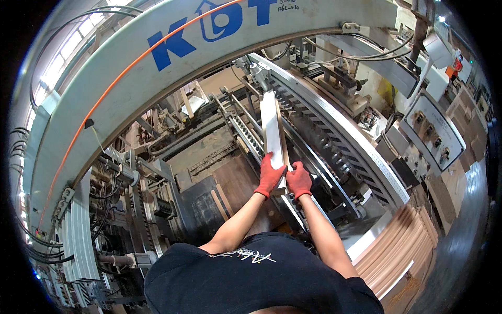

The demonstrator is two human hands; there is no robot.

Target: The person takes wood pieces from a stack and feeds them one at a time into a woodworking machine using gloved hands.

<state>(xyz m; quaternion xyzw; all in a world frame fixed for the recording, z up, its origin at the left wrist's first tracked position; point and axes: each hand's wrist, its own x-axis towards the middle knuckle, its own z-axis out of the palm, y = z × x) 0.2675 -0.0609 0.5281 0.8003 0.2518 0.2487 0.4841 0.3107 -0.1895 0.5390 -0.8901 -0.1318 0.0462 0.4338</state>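
A long, narrow board (271, 125) with a white top face and brown wood edge lies lengthwise ahead of me, along the rails of a large machine. My left hand (269, 177), in a red glove, is closed around the board's near end from the left side. On the opposite edge my right hand (299, 180), also red-gloved, grips the same end. Both thumbs are near the top face. The fingers under the board are hidden. The far end reaches a metal clamp-like fitting (260, 77) on the machine.
A big pale machine beam (117, 78) with an orange hose arches overhead. To the right run a toothed metal rail (361, 146) and a control panel (433, 131). Many wooden strips (400, 251) are stacked at the lower right. Two thin strips (222, 203) lie left of my hands.
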